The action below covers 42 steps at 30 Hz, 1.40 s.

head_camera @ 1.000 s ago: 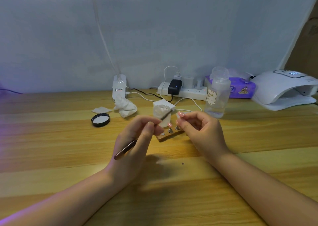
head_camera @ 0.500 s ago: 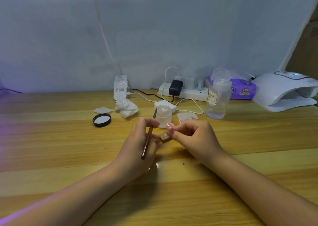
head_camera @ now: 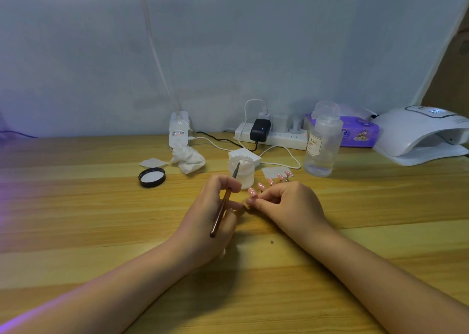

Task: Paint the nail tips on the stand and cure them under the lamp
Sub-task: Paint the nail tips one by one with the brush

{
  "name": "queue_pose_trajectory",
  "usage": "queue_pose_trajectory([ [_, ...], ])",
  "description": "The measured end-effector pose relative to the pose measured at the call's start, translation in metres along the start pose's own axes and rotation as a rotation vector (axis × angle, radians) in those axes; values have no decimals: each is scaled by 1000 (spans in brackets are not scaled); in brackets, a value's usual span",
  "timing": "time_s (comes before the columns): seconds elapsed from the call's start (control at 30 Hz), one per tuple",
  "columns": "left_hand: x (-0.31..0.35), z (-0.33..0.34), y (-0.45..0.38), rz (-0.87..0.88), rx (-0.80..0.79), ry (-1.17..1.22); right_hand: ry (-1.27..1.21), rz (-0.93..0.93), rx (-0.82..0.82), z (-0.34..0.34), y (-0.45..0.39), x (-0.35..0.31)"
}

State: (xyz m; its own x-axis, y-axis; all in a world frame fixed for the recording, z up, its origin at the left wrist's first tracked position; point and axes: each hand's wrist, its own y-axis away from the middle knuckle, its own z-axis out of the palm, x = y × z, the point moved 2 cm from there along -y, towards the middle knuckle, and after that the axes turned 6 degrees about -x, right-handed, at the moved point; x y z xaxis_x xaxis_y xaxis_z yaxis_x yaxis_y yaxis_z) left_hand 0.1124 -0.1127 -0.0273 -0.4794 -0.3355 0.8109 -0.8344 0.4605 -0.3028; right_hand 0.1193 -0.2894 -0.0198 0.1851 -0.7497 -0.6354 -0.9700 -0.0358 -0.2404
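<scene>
Fingers (head_camera: 229, 185) of the left hand (head_camera: 203, 222) are curling around a slim brown brush (head_camera: 220, 210), its dark pointed tip angling up in front of a small translucent round jar (head_camera: 242, 171). Fingers of the right hand (head_camera: 286, 206) are bending inward and pinching the near end of the stand; the stand itself is lying mostly hidden behind them. Glossy pink oval nail tips (head_camera: 261, 186) are standing in a row running back and right from that hand, near the jar. Both forearms are resting on the wood-grain worktop (head_camera: 76, 219). A smooth white domed curing lamp (head_camera: 421, 135) is sitting at the far right, well apart from the nail tips. A clear plastic bottle (head_camera: 322, 143) is standing between the jar and the curing lamp. A flat round black lid (head_camera: 151, 177) is lying beside a crumpled white tissue (head_camera: 187, 157).
</scene>
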Motion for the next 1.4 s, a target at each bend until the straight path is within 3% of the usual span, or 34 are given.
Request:
queue_pose_trajectory([
  [0.33, 6, -1, 2, 32, 1, 1, 342, -80, 60, -16, 3, 0],
  [0.83, 7, -4, 2, 73, 116, -12, 327, -83, -55, -15, -4, 14],
  [1.23, 7, -3, 1, 70, 147, 30, 300, -73, 51, -10, -3, 11],
  [1.4, 8, -3, 0, 69, 154, 34, 315, -60, -11, -7, -7, 9],
])
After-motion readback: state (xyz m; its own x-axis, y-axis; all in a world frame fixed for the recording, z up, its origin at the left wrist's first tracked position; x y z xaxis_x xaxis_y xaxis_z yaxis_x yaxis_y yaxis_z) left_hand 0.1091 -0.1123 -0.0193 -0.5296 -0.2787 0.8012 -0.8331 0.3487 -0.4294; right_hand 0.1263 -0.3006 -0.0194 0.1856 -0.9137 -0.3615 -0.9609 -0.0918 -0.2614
